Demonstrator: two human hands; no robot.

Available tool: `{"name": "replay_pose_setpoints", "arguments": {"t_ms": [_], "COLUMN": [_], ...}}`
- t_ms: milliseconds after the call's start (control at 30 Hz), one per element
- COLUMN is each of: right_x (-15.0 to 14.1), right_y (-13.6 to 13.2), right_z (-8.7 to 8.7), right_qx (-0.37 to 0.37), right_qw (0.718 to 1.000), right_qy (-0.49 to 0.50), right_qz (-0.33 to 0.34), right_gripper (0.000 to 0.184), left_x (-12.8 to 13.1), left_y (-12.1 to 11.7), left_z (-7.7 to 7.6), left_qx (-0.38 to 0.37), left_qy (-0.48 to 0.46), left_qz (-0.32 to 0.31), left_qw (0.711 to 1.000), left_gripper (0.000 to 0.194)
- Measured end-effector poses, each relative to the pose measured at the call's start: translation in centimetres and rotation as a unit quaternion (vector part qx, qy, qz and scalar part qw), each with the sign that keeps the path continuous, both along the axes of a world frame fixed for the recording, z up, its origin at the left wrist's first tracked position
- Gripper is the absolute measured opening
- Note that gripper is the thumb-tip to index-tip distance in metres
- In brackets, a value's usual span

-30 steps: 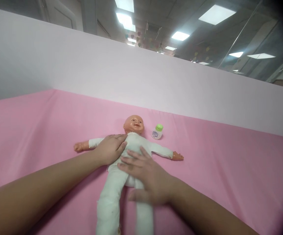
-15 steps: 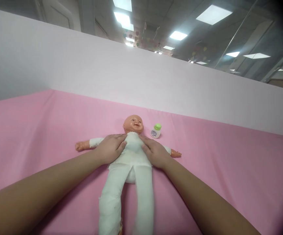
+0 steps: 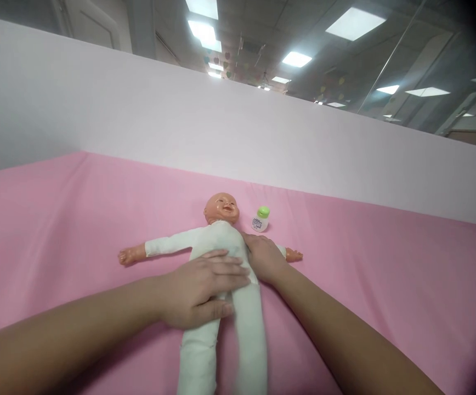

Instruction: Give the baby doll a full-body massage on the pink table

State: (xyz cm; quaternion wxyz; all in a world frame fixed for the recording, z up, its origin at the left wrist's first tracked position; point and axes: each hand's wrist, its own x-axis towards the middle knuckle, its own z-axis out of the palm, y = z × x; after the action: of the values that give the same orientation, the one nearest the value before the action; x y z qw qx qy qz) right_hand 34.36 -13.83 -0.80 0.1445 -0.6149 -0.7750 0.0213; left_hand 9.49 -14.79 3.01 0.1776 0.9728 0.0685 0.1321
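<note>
A baby doll [image 3: 224, 237] with a white cloth body lies on its back on a pink sheet [image 3: 365, 285], arms spread and head at the far end. My left hand [image 3: 203, 288] lies flat across the doll's lower belly and hip, fingers stretched to the right. Against the doll's side, below its shoulder on the right, rests my right hand [image 3: 265, 257]; its fingers are stretched out and partly hidden behind the doll's body. A small clear bottle [image 3: 260, 222] with a green cap lies just beyond my right hand, beside the doll's head.
A white wall panel [image 3: 238, 131] runs along the back and left of the pink surface. Above it is glass [image 3: 411, 33], with ceiling lights showing. Shallow creases cross the sheet.
My left hand has slid from the doll's chest down to its lower belly, uncovering the chest and left-side arm. The doll's legs have shifted slightly right. My right hand stays nearly in place.
</note>
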Motion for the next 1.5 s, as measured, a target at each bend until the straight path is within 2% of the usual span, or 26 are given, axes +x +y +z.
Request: {"name": "replay_pose_setpoints", "arguments": {"t_ms": [133,267,433,533,600,667,767,833,867,967,1067,1233,1400,1500], "right_x": [-0.1,-0.3,0.0,0.4,0.2,-0.7,-3.1,-4.6,-5.1,-5.5,-4.2,-1.3,0.6,1.2], "right_y": [0.3,0.0,-0.3,-0.5,-1.4,-3.1,-6.6,-8.4,-8.9,-8.4,-5.7,-1.6,-0.8,-1.0], "right_z": [-0.8,-0.7,0.1,0.3,0.8,1.7,3.4,4.2,4.4,4.1,3.2,1.8,1.5,1.4], "right_qx": [0.016,0.007,-0.015,0.030,0.102,0.151,0.109,0.057,0.031,-0.014,-0.017,-0.010,-0.026,-0.032], "right_qw": [1.000,1.000,0.999,0.995,0.983,0.960,0.919,0.899,0.899,0.920,0.948,0.973,0.993,0.997], "right_qy": [-0.024,-0.001,0.043,0.090,0.135,0.171,0.179,0.155,0.131,0.070,0.047,0.067,0.096,0.068], "right_qz": [-0.004,0.000,0.006,0.023,0.069,0.165,0.336,0.405,0.417,0.385,0.314,0.222,0.070,0.024], "right_gripper": [0.047,0.046,0.053,0.052,0.048,0.041,0.042,0.044,0.047,0.058,0.059,0.057,0.055,0.053], "left_x": [0.3,-0.5,-1.2,-1.3,-1.3,-1.3,-1.2,-1.2,-1.1,-1.0,-0.7,-0.6,-1.2,-1.8], "left_y": [3.5,6.5,7.2,7.3,7.5,7.7,7.9,7.8,7.8,7.9,8.1,8.4,8.5,8.5], "left_z": [-1.5,-2.6,-3.0,-3.1,-3.1,-3.1,-3.2,-3.2,-3.2,-3.3,-3.4,-3.5,-3.5,-3.8], "left_qx": [0.038,0.045,0.056,0.057,0.050,0.040,0.034,0.039,0.042,0.048,0.045,0.029,0.050,0.095], "left_qy": [-0.003,-0.010,-0.044,-0.044,-0.046,-0.048,-0.047,-0.044,-0.042,-0.030,-0.025,-0.030,-0.019,0.003], "left_qz": [0.092,0.181,0.240,0.283,0.305,0.316,0.317,0.312,0.309,0.298,0.295,0.297,0.300,0.321], "left_qw": [0.995,0.982,0.968,0.956,0.950,0.947,0.947,0.948,0.949,0.953,0.954,0.954,0.952,0.942], "left_gripper": [0.073,0.081,0.073,0.066,0.063,0.062,0.061,0.060,0.060,0.060,0.060,0.060,0.059,0.054]}}
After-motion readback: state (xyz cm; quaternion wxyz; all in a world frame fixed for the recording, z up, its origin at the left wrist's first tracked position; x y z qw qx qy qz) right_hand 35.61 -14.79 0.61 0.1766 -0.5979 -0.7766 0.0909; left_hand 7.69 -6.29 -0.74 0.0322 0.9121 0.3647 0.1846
